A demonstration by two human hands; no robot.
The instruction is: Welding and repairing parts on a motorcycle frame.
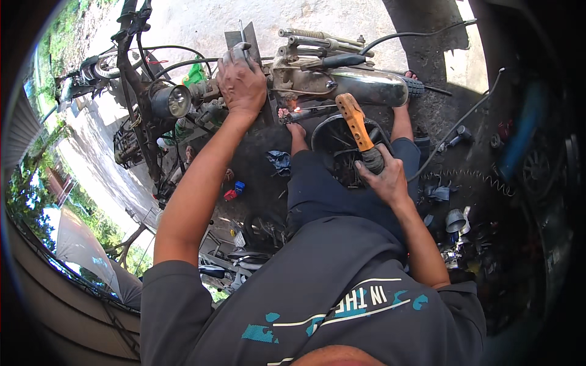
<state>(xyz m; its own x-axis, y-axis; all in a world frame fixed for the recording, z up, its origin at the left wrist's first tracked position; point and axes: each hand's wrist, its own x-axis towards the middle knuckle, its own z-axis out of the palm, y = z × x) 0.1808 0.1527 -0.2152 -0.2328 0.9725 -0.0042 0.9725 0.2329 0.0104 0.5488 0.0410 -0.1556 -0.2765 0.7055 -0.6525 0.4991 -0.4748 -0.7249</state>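
My right hand (386, 177) is closed around the dark grip of an orange welding electrode holder (355, 122), its jaw end pointing up and left. Left of that jaw, a small orange glow (297, 109) shows against metal; whether a rod links the two I cannot tell. My left hand (242, 84) reaches forward with its fingers bent over a grey metal part, which they mostly hide. A flat metal plate (234, 39) and a thin rod (241, 29) stick out beyond those fingers. Right of my left hand lies a motorcycle front end with a shiny fender (366, 85).
A round headlight (173, 101) and dark frame tubes stand at the left. Between my legs is a dark spoked round object (332, 137). A cable (455, 131) curves along the right, near a coiled wire (470, 177). Scattered metal parts (455, 221) lie at lower right.
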